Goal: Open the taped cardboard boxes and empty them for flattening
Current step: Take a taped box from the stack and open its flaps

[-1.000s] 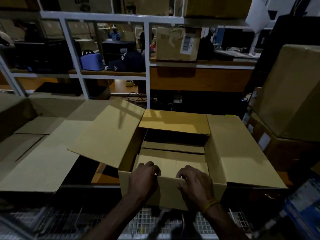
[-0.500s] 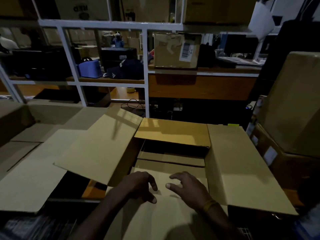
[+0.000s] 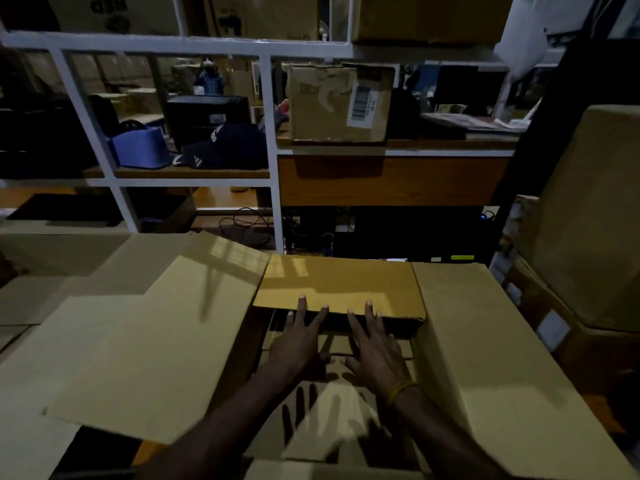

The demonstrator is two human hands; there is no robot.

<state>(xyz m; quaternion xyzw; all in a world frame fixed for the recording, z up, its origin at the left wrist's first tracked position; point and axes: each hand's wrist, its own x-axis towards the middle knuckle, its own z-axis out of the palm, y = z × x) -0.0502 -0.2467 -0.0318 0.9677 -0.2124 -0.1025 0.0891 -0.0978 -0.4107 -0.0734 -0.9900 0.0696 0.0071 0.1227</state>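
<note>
The open cardboard box (image 3: 346, 362) sits directly in front of the person, low in the middle of the view, with all its top flaps unfolded: the left flap (image 3: 152, 344) spreads wide and nearly flat, the right flap (image 3: 485, 358) slopes out and down toward the lower right corner, and the far flap (image 3: 341, 287) lies level across the back, catching a patch of window light. Inside, dim brown cardboard layers can be made out, but what they are is too dark to tell. The left hand (image 3: 299, 341) and the right hand (image 3: 375, 348) reach side by side over the opening, both with fingers straight and spread, holding nothing; their fingertips lie at the near edge of the far flap, though whether they press on it cannot be told. A yellow band (image 3: 403, 389) circles the right wrist, and the hands' shadows fall on the blurred near flap (image 3: 329, 427) below. Left of the box, flattened cardboard sheets (image 3: 52, 299) cover the surface, partly under the left flap. To the right, a stack of closed boxes (image 3: 588, 237) stands close beside the right flap. Behind everything rises a white metal shelf frame (image 3: 273, 133); on its wooden shelf rest a worn carton with a barcode label (image 3: 337, 102), a dark cap (image 3: 225, 147) and a blue container (image 3: 142, 147), with more cartons on the level above and tangled cables (image 3: 249, 220) down near the floor.
</note>
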